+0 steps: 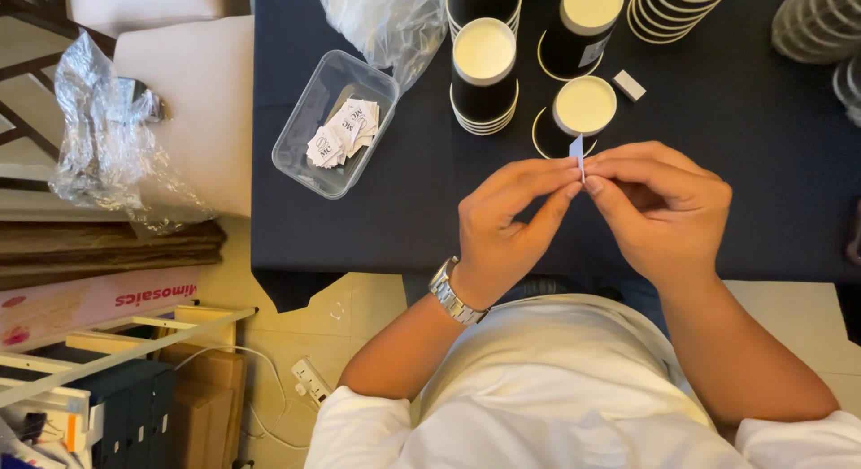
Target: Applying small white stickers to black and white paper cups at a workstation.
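Observation:
My left hand (505, 225) and my right hand (662, 209) meet over the dark table (386, 218), both pinching a small white sticker (578, 151) edge-on between the fingertips. A silver watch is on my left wrist. Just beyond the fingers stands a black paper cup (584, 110) with a cream inside. To the left lies a clear plastic tub (332, 124) holding several small white printed stickers (345, 132).
More black cups (484, 67) stand in stacks at the far side, with nested stacks (674, 7) at top right. A small white block (629, 85) lies near them. A crumpled clear bag (386, 21) is behind the tub. Cream chair and plastic wrap (112, 137) sit left.

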